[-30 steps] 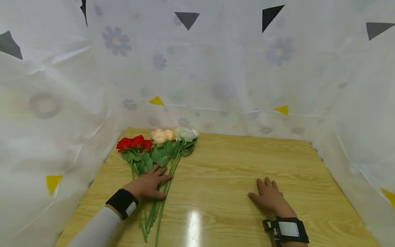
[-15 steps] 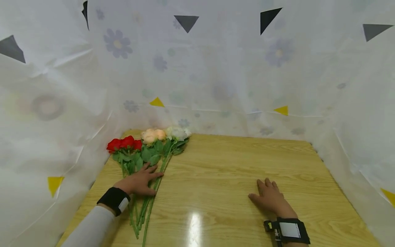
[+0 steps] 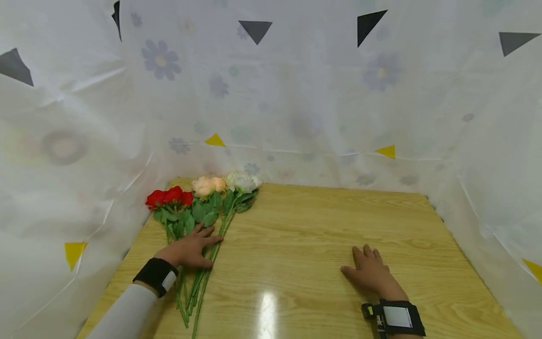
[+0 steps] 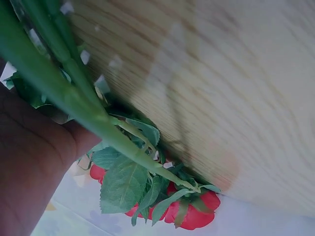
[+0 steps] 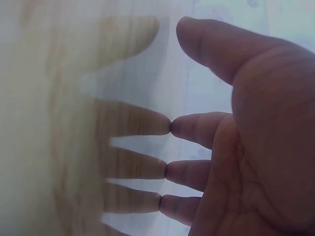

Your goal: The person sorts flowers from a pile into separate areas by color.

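One left hand (image 3: 188,250) and one right hand (image 3: 369,272) were on one tabletop (image 3: 296,235), one band (image 3: 153,274) behind each. Beyond the left hand lay three red blooms (image 3: 172,194), two visible peach blooms (image 3: 203,186) and white blooms (image 3: 240,181) too merged to count. Around the hands were five dark triangles (image 3: 256,30) and four yellow triangles (image 3: 215,140).

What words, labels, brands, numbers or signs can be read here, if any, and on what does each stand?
None can be read.
White rectangular patches on the black wristbands: too small to tell.
Red, peach and white green-stemmed flowers: no lettering visible.
White flower-printed sheet: no lettering visible.
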The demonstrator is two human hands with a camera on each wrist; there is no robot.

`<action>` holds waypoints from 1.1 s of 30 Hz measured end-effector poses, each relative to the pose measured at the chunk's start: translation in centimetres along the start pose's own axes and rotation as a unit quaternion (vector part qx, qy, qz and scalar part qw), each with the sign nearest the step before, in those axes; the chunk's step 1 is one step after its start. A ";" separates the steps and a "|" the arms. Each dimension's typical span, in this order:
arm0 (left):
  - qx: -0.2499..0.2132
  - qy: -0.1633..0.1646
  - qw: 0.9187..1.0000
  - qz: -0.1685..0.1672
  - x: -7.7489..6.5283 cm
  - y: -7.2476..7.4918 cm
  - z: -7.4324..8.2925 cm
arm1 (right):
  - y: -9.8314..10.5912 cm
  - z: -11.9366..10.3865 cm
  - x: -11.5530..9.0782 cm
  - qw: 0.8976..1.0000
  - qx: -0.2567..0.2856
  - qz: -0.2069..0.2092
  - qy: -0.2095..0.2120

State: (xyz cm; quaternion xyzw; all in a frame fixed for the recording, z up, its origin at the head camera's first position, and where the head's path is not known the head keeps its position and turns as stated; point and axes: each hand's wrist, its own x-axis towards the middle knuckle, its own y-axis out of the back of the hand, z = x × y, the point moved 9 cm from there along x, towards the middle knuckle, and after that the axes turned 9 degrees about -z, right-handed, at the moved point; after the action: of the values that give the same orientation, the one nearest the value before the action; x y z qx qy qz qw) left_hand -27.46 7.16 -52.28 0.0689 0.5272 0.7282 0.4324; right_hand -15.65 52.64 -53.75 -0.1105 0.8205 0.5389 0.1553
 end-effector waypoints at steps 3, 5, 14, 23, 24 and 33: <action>0.010 0.007 1.000 0.005 0.1 -0.1 0.3 | -0.1 0.1 0.0 1.000 -0.002 -0.001 -0.003; 0.022 0.013 1.000 0.015 0.1 -0.1 0.7 | -0.1 0.2 0.0 1.000 -0.002 -0.002 -0.004; 0.043 0.031 0.981 0.184 0.1 1.6 5.2 | 0.0 0.1 0.0 1.000 -0.009 -0.003 -0.005; -0.008 0.141 0.966 0.217 -1.5 1.9 5.8 | 0.0 -0.3 0.0 1.000 -0.005 -0.004 0.004; -0.007 0.160 0.963 0.216 -2.1 2.1 5.3 | -0.1 -0.3 0.0 1.000 -0.003 -0.006 0.004; -0.068 0.264 0.947 0.168 -7.3 2.2 -0.9 | -0.1 -0.4 0.0 1.000 -0.010 -0.007 0.001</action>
State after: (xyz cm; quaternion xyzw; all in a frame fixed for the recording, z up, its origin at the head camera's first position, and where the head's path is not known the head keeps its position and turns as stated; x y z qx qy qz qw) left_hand -24.70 1.22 -48.24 -0.0683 0.5527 0.8164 0.1530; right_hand -15.70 52.30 -53.68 -0.1184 0.8145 0.5456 0.1577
